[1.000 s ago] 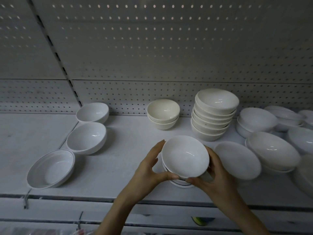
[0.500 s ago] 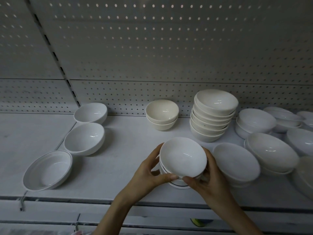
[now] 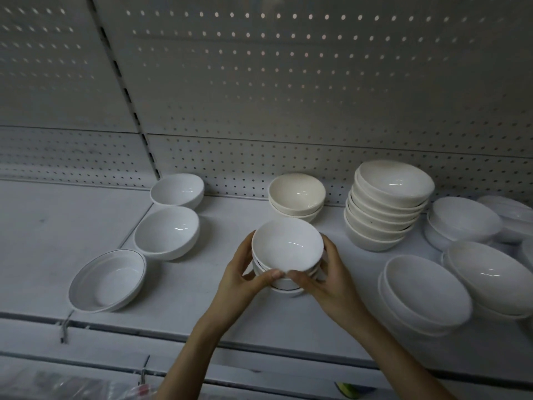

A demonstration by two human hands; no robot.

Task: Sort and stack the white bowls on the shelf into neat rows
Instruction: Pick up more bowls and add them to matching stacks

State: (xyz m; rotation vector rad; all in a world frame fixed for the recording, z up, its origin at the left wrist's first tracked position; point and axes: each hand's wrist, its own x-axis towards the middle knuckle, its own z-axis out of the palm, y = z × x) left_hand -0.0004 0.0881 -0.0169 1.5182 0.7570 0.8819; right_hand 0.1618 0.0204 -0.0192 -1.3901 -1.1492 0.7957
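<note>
left hand point(image 3: 240, 284): fingers curled round the left side of the bowl stack point(image 3: 287, 245), thumb on the near rim
bowl stack: middle of the shelf point(image 3: 202, 287), near its front edge
right hand point(image 3: 331, 281): fingers curled round the right side, thumb tip just beside the other thumb

held stack point(image 3: 287, 249) mid-shelf | cream bowls point(image 3: 297, 194) behind | tall stack point(image 3: 386, 206) right | three bowls point(image 3: 167, 232) left

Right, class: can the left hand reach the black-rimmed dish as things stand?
Probably yes: bare shelf lies between left hand and dish, though it holds the bowl stack.
</note>
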